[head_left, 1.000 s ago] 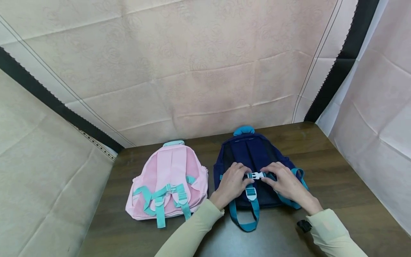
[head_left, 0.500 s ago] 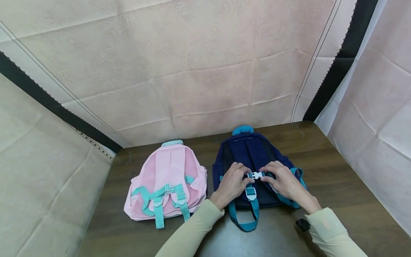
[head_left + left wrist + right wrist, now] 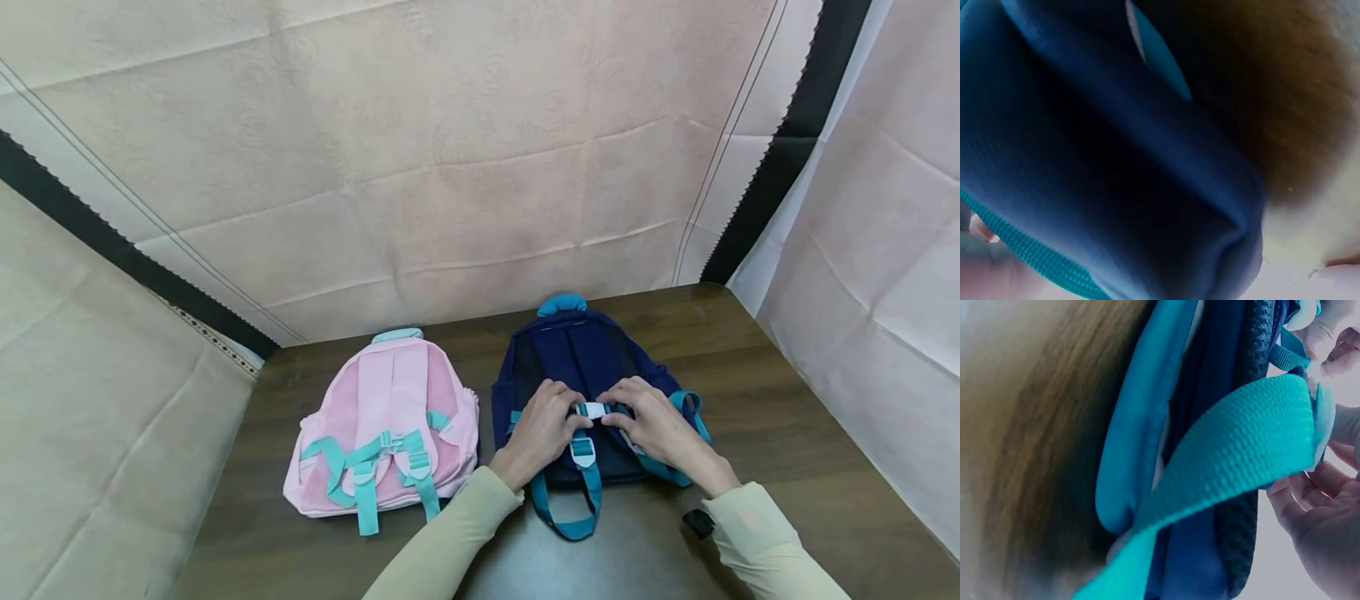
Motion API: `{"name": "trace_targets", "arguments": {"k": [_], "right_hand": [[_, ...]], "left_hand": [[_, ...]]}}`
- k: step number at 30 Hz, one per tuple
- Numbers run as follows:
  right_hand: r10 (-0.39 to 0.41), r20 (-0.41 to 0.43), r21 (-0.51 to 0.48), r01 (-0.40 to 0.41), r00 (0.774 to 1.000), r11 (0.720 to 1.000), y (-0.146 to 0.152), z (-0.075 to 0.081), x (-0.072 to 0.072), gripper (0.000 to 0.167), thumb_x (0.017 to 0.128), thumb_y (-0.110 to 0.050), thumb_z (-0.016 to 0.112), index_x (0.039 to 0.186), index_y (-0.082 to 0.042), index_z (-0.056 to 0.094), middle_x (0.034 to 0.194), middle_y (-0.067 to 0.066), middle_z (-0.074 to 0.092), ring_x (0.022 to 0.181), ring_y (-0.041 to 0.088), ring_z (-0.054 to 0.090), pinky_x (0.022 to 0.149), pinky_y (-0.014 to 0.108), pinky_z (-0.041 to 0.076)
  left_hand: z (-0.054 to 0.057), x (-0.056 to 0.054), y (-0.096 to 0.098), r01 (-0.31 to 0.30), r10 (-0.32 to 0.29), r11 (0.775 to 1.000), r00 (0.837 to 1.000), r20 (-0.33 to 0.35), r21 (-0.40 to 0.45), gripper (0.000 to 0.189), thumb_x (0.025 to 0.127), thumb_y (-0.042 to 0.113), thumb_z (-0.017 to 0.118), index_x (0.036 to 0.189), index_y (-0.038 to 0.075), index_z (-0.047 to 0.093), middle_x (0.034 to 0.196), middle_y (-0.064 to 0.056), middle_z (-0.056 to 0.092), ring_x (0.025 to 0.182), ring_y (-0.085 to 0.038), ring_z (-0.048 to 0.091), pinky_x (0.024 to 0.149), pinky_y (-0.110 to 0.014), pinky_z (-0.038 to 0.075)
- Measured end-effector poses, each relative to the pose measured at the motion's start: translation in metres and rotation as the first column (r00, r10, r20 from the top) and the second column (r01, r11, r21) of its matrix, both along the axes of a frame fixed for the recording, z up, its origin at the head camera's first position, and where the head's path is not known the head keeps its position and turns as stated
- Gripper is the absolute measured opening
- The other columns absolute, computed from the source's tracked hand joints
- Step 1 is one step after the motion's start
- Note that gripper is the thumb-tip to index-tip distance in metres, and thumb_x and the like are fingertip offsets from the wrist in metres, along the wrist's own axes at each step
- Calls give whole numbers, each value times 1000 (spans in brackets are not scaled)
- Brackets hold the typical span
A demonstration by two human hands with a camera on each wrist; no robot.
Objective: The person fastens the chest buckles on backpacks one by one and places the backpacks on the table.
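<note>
- Buckle (image 3: pixel 593 410), white, lies across the middle of the navy backpack (image 3: pixel 577 367), between the two hands, with teal webbing at its ends.
- Left hand (image 3: pixel 546 423) is nearly closed, its thumb and bent fingers pinching the buckle's left end; its wrist view is mostly filled by blurred navy fabric.
- Right hand (image 3: pixel 649 418) mirrors it, fingers curved and thumb opposed, pinching the buckle's right end; its fingertips are partly hidden by webbing in the right wrist view.
- Navy backpack lies on the worktop (image 3: pixel 615 571) with its straps facing up and its bright blue handle (image 3: pixel 562 303) at the far end.
- Teal loop (image 3: pixel 576 528) hangs from a white slider (image 3: pixel 582 452) just below the buckle, reaching past the bag's near edge onto the worktop.
- Pink backpack (image 3: pixel 392 387) lies to the left, near the navy one, straps also up; its teal clip (image 3: pixel 392 442) joins the two straps across the front.
- Pale green sleeves (image 3: pixel 461 521) cover both forearms; a small black object (image 3: pixel 699 523) sits by the right cuff.
- Pale patterned cloth (image 3: pixel 450 167) with dark bands (image 3: pixel 757 183) rises behind the worktop and along both sides.
</note>
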State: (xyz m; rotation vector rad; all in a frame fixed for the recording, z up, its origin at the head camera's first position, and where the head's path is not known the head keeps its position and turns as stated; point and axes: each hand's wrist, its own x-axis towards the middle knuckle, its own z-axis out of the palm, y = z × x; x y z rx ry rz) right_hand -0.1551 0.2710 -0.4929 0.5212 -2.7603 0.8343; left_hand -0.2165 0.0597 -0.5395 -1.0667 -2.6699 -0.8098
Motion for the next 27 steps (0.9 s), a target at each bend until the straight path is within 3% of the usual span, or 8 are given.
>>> {"name": "trace_targets", "arguments": {"k": [2,7,11,15,22,27], "right_hand": [[-6,3,2,6,1000,1000,-1,0,0,21,93,-6,84,114,-7,81,107,4,77,102,23,65,84,34,56],[-22,45,5,22,999,1000,-3,1,0,21,94,-7,84,114,-8,81,109,5,77,104,25,66,88,40,59],[-32,88,3,32,996,999,-4,1,0,20,95,-8,83,115,-8,81,110,6,77,105,27,66,92,51,61],[-43,106,17,41,993,999,-8,1,1,25,94,-13,85,118,-6,80,113,9,77,106,29,67,93,56,61],[-30,18,40,29,999,999,-29,11,4,36,92,-19,89,123,-4,78,117,11,76,107,30,67,91,53,62],[17,-35,1,-17,999,1000,-58,23,6,38,92,-18,89,126,-4,77,118,8,76,108,27,69,90,49,63]], "left_hand": [[3,1,-1,-2,2,1000,1000,-12,-7,28,98,34,83,115,12,82,110,0,79,101,-13,63,89,-24,57],[36,17,-5,-16,15,999,1000,-7,-48,26,98,29,84,115,9,83,109,-2,78,100,-15,64,88,-21,57],[43,23,-6,-22,22,993,1000,-4,-112,27,101,29,81,121,10,82,114,-2,78,105,-16,65,93,-21,58],[47,25,-11,-19,10,983,999,-47,-183,30,102,31,79,127,12,80,124,-2,77,113,-17,66,100,-24,58],[71,32,-39,-36,-1,972,988,-155,-234,32,102,33,79,129,16,80,130,-1,77,117,-17,66,101,-24,59],[91,38,-71,-25,-11,971,989,-147,-239,34,102,32,80,131,15,78,131,-3,76,117,-18,67,99,-27,61]]}}
